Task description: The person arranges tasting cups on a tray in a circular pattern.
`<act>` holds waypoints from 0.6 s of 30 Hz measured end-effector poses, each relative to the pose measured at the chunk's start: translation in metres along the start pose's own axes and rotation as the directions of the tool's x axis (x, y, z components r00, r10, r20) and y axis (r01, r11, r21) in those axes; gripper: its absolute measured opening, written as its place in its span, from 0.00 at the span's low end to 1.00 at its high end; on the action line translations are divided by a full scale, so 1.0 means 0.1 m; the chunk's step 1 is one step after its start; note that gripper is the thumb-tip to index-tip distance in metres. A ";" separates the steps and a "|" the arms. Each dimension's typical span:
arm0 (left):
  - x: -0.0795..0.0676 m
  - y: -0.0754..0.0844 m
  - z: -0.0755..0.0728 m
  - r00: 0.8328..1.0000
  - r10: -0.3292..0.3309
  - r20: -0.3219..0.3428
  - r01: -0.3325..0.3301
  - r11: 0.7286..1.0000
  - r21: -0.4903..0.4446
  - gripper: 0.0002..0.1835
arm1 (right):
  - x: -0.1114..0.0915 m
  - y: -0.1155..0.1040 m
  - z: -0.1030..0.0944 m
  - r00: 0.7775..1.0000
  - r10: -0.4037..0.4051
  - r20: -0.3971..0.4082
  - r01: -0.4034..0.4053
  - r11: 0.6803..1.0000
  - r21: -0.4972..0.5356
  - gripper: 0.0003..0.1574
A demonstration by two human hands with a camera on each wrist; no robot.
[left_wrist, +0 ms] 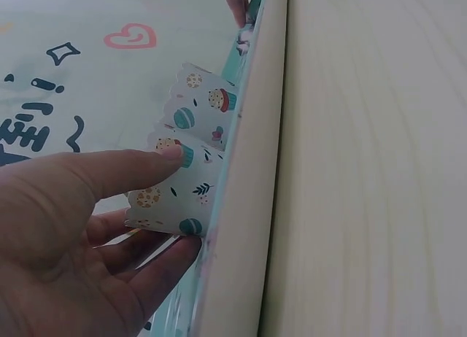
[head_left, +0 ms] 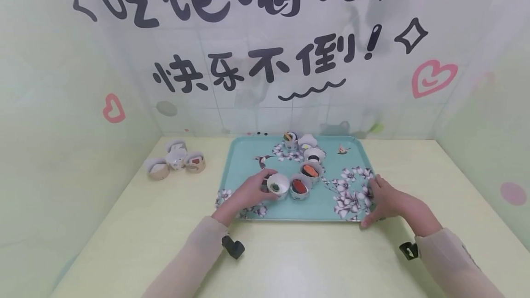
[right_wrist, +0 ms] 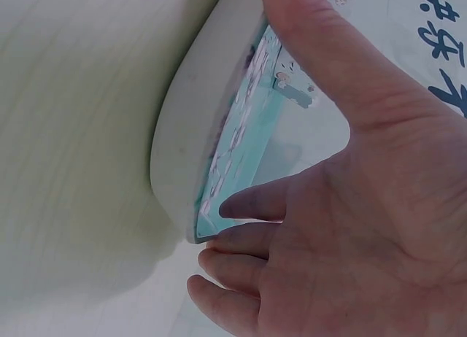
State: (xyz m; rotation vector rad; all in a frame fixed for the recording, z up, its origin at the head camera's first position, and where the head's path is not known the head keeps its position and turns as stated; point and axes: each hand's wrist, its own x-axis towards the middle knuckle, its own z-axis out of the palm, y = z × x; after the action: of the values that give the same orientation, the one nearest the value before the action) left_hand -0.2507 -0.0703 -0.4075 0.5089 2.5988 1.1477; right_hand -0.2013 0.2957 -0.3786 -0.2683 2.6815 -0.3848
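My left hand (head_left: 258, 187) holds a white paper cup (head_left: 284, 181) with a green-topped white filling, at the near end of a curved row on the teal floral tray (head_left: 248, 146). In the left wrist view, thumb and fingers are on opposite sides of the printed cup (left_wrist: 191, 195). Beside it stands a cup (head_left: 300, 186) with a red-topped sushi piece, then one with orange-topped sushi (head_left: 310, 170). Farther back are more cups, one with a sushi roll (head_left: 290, 137). My right hand (head_left: 387, 199) grips the tray's near right corner, thumb at the front edge, fingers at the side.
A cluster of several paper cups (head_left: 176, 157) with food pieces stands on the pale table (head_left: 174, 206), left of the tray. Behind the tray rises a wall (head_left: 186, 118) with large black lettering. Side panels (head_left: 62, 151) stand left and right.
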 end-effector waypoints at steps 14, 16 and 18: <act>-0.04 -0.09 -0.12 1.000 0.011 0.001 -0.011 0.991 -0.131 0.40 | -0.02 0.00 -0.02 1.000 0.002 0.000 -0.002 1.000 0.014 0.88; -0.07 -0.11 -0.16 1.000 0.017 -0.008 -0.018 0.990 -0.142 0.39 | -0.03 0.00 -0.01 1.000 0.004 0.005 -0.004 1.000 0.031 0.89; -0.10 -0.14 -0.19 1.000 0.012 -0.019 -0.014 0.989 -0.148 0.39 | -0.02 0.00 0.00 1.000 0.007 0.010 -0.007 0.999 0.051 0.89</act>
State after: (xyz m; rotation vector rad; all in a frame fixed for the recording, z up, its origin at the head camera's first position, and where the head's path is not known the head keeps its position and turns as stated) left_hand -0.2520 -0.0955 -0.4043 0.4859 2.5035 1.3428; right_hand -0.1992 0.2967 -0.3782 -0.2452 2.6582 -0.4473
